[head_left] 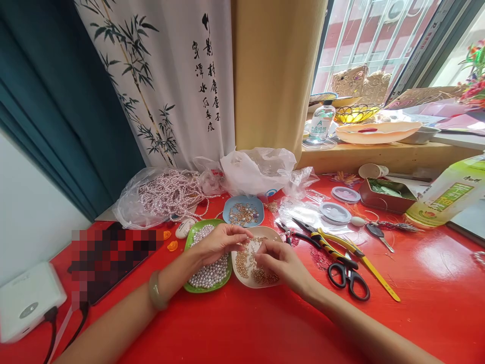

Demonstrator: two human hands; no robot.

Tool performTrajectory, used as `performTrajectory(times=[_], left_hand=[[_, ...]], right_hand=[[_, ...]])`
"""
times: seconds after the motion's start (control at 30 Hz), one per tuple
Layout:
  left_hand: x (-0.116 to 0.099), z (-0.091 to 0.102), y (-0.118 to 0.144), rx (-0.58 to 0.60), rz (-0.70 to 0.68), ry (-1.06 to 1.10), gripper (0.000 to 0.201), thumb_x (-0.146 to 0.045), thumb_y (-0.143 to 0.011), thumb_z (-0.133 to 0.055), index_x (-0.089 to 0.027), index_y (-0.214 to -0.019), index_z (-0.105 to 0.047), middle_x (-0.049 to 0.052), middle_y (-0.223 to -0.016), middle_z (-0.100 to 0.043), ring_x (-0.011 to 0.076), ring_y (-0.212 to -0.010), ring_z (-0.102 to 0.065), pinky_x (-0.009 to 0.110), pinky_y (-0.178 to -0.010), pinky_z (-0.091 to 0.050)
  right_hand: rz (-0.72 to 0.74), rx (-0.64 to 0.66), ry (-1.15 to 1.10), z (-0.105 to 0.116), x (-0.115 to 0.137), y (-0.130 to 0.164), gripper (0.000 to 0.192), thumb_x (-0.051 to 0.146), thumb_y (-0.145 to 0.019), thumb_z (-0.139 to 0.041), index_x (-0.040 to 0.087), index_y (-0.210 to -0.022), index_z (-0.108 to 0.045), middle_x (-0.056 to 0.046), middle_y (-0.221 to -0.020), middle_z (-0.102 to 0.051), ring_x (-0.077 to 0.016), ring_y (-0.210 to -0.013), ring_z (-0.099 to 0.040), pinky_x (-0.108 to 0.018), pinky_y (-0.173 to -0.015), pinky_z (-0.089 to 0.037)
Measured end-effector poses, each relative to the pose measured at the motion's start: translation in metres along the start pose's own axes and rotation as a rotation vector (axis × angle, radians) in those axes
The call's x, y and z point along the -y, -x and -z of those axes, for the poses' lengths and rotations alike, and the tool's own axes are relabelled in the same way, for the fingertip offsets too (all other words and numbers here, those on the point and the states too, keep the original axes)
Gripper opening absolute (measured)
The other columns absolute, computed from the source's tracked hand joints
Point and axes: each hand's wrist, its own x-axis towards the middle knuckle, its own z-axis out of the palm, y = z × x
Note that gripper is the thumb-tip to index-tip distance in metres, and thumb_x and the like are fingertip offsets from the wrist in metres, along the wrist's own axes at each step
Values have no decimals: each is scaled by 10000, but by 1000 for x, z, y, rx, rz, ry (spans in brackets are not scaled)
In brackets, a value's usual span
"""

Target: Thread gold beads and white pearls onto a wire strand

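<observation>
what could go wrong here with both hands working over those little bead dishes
The left hand and right hand meet over the white dish of small gold beads; a nudge could tip it and scatter beads across the red table. The green dish of pearls touches it, so beads might mix. The scissors and pliers lie close by the right wrist and could be knocked.

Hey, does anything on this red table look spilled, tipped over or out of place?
One thing: a paper cup lies on its side by the windowsill, near the metal tin. Otherwise the beads sit inside the green dish, white dish and blue dish, with both hands over them.
</observation>
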Motion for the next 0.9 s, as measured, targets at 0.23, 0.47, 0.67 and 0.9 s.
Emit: performTrajectory(times=[0.23,0.47,0.67,0.9], left_hand=[[0,0,0,17,-2,-23,232,-273,-580,-682,-127,-759,-665,38,-737,-588,70,-630,-481,209,-632,-419],[-1,-3,1,33,-31,-82,224,-261,-596,-670,-130,-778,-649,33,-730,-587,85,-670,-507,210,-642,-417],[-1,-3,1,-9,-60,-110,288,-263,-556,-695,-126,-790,-599,38,-746,-592,110,-690,-536,244,-644,-427],[0,-3,1,-17,-46,-119,244,-277,-551,-697,-119,-714,-610,17,-678,-580,87,-631,-514,232,-628,-409]], right_hand=[[-9,2,-22,0,2,0,165,222,-685,-480,156,-535,-460,40,-503,-423,-67,-451,-378,-180,-418,-287],[-25,11,-56,-2,4,0,142,208,-683,-474,159,-551,-461,41,-516,-424,-65,-446,-390,-176,-416,-300],[-16,0,-3,0,1,0,157,198,-685,-465,159,-533,-454,43,-488,-417,-65,-439,-359,-176,-408,-260],[11,23,-6,1,-2,-1,148,194,-696,-460,155,-554,-474,37,-513,-427,-72,-465,-366,-186,-429,-263]])
